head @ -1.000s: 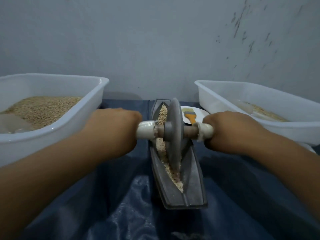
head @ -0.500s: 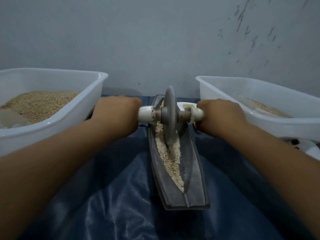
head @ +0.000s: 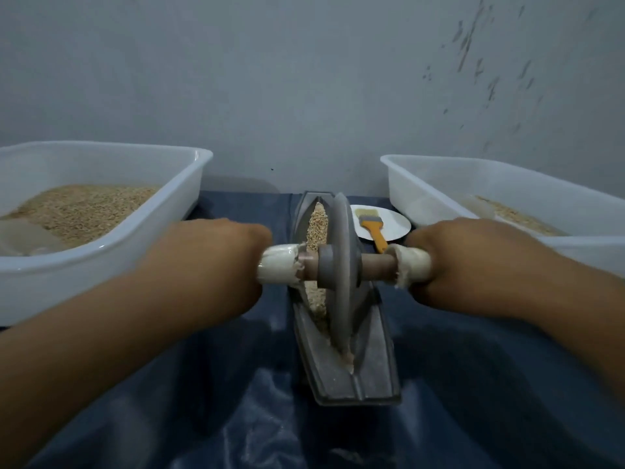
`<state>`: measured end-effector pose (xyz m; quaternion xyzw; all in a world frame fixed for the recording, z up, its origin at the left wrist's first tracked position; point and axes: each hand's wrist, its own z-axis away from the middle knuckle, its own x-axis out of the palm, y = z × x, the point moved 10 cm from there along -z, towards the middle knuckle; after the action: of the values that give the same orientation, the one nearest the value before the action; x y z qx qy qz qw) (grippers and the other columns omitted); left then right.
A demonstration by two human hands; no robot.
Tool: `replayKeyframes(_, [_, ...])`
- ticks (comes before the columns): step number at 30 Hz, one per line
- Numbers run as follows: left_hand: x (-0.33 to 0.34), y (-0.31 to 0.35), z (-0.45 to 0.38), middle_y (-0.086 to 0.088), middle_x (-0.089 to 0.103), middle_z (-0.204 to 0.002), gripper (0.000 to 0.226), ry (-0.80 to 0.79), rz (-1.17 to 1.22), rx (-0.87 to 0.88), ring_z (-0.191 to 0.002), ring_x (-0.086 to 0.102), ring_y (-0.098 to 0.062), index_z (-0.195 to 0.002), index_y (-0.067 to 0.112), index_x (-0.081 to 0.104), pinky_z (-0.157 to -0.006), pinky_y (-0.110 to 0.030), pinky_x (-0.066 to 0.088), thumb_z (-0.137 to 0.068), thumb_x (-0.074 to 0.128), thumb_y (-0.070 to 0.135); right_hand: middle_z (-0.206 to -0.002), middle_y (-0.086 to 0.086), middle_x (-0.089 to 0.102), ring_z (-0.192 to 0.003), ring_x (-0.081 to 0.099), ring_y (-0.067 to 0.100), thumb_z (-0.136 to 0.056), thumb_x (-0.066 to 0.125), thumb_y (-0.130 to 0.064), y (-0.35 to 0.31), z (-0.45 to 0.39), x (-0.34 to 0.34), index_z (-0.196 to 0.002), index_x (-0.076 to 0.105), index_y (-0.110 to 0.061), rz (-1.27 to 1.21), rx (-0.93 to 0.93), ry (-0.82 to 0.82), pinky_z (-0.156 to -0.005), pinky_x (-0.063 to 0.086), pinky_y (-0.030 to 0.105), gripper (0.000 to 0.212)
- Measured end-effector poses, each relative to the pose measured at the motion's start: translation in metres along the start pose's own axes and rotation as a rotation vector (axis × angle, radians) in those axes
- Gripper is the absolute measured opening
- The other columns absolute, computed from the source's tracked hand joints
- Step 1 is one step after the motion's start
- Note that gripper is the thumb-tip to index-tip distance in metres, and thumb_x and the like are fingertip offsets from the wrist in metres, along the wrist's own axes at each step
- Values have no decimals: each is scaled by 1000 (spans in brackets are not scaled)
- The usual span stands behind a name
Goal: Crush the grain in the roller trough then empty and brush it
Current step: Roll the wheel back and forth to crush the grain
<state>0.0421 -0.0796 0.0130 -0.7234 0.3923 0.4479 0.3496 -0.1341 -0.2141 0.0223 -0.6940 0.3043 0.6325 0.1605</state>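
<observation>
A grey boat-shaped roller trough [head: 373,377] lies lengthwise in front of me on a dark blue sheet. Grain [head: 317,225] fills its groove, whole at the far end and finer under the wheel. A grey roller wheel [head: 340,275] stands upright in the groove near the trough's middle. A wooden axle with white-wrapped ends passes through it. My left hand [head: 216,262] is closed on the left handle [head: 277,267]. My right hand [head: 470,262] is closed on the right handle [head: 414,265]. An orange-handled brush [head: 372,228] lies on a white plate [head: 394,228] behind the wheel.
A white tub [head: 101,262] holding whole grain stands at the left. Another white tub [head: 507,194] with a thin layer of grain stands at the right. A grey wall rises close behind the trough. The dark blue sheet [head: 216,401] covers the surface.
The wheel rolled to the far end of the trough half a second ago, then came back toward me to the middle. The brush and plate show again behind it.
</observation>
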Motion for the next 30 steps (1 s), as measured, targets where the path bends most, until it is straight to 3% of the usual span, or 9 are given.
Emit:
replayKeyframes(4, [-18, -3, 20, 11, 47, -57, 21, 44, -39, -15, -50, 42, -1, -69, 39, 38, -46, -22, 29, -71, 59, 36, -57, -12, 54, -53, 50, 2, -66, 64, -42, 2, 27, -20, -66, 49, -33, 40, 26, 16, -47, 39, 25, 17])
replayKeyframes(9, [3, -2, -12, 10, 42, -59, 34, 55, -70, -36, -49, 34, -2, -66, 34, 31, -45, -23, 22, -76, 62, 33, -70, -10, 56, -62, 52, 11, -72, 61, -33, 4, -18, 10, -73, 52, -30, 50, 110, 50, -47, 31, 24, 10])
replayKeyframes(12, [24, -7, -54, 8, 44, -63, 31, 60, -12, -38, -57, 45, -14, -67, 30, 34, -57, -28, 37, -76, 64, 28, -72, -8, 54, -65, 52, 17, -70, 67, -32, 12, -66, 23, -78, 54, -28, 37, 158, 113, -48, 27, 24, 16])
replayKeyframes(15, [30, -14, -89, 4, 56, -73, 13, 91, 26, -36, -69, 57, -24, -79, 27, 51, -68, -33, 49, -74, 62, 23, -68, -8, 53, -57, 47, 13, -64, 64, -28, 19, -102, 22, -70, 51, -26, 15, 155, 195, -48, 27, 24, 15])
replayKeyframes(22, [36, -17, -101, 7, 48, -65, 16, 169, 4, -3, -64, 53, -23, -76, 29, 47, -61, -29, 41, -72, 61, 23, -63, -9, 53, -53, 46, 10, -59, 56, -26, 24, -117, 25, -67, 49, -26, 16, 119, 251, -48, 26, 23, 10])
replayKeyframes(30, [23, -6, -72, 9, 36, -58, 24, 165, -38, 11, -56, 42, -19, -76, 28, 41, -59, -29, 37, -73, 64, 24, -70, -10, 56, -61, 51, 15, -59, 72, -33, 20, -89, 30, -73, 51, -28, 4, 124, 175, -48, 26, 23, 25])
